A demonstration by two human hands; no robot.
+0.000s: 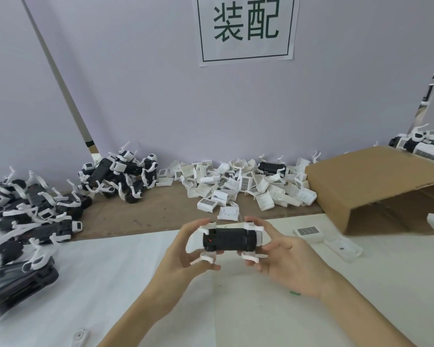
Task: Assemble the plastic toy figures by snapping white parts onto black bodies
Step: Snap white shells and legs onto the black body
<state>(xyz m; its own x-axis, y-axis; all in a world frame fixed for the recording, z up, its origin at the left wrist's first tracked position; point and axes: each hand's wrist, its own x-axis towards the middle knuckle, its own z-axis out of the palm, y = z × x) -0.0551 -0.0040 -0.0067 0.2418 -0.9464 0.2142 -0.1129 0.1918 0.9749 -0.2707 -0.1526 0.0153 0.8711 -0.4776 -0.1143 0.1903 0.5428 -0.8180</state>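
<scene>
While I watch through the head camera, both hands hold one black body (232,238) up over the middle of the desk (361,284), between the near edge and the strip of brown board behind. Its long axis runs left to right, squarely across my view. My left hand (186,249) clamps the left end, thumb below and fingers curled over the top; my right hand (283,256) grips the right end in the same manner. The hands are apart, one at each end.

White parts (207,257) already sit at all four corners of the body, as far as I can see. Whether each is fully snapped home I cannot tell.

Loose white parts lie in a heap (248,186) toward the far edge, slightly right of the hands, so the right hand looks nearer to it. Finished figures (33,221) are piled along the left edge, nearer the left hand. If this figure is done, I judge the left hand best placed to set it there.
</scene>
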